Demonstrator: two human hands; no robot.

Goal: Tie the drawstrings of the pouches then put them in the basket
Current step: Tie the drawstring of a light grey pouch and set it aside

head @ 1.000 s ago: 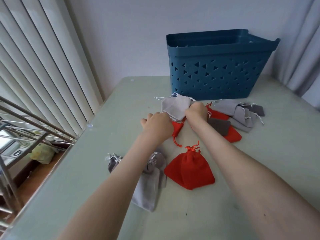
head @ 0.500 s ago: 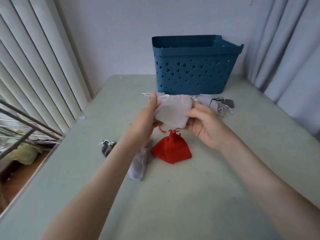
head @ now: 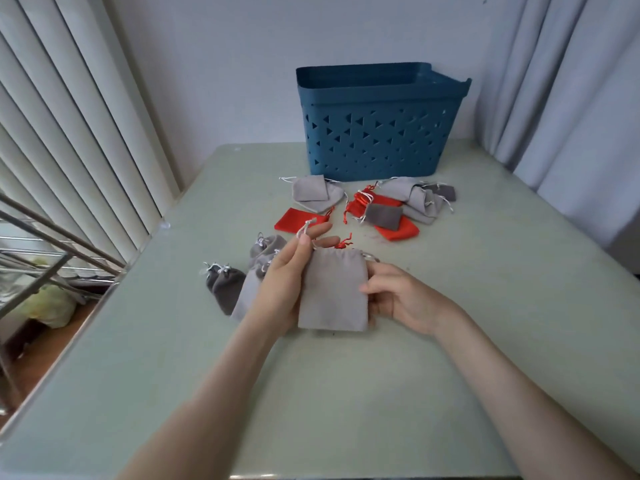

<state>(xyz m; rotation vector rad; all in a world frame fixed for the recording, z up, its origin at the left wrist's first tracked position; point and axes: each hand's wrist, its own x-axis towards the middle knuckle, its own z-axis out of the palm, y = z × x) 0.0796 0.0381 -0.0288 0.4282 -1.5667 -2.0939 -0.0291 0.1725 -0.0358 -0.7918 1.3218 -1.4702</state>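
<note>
I hold a light grey pouch (head: pixel 333 289) above the table's middle. My left hand (head: pixel 285 271) is at its left edge, thumb and fingers pinching the white drawstring (head: pixel 306 227) that sticks up. My right hand (head: pixel 398 296) grips the pouch's right edge, thumb on the front. The blue basket (head: pixel 377 129) with triangle holes stands at the back of the table. Loose grey and red pouches lie between it and my hands: a grey pair (head: pixel 313 195), a red one (head: pixel 299 221), and a mixed heap (head: pixel 401 206). Tied grey pouches (head: pixel 225 287) lie to the left.
The pale green table (head: pixel 346 393) has its left edge beside vertical blinds (head: pixel 69 150) and a metal rack (head: pixel 41 265). Curtains (head: pixel 571 98) hang at the right. A red drawstring (head: pixel 344 242) peeks from behind the held pouch.
The light grey pouch was picked from the pile near the basket and brought toward me. It now hangs upright, and my left hand has taken hold of its drawstring.
</note>
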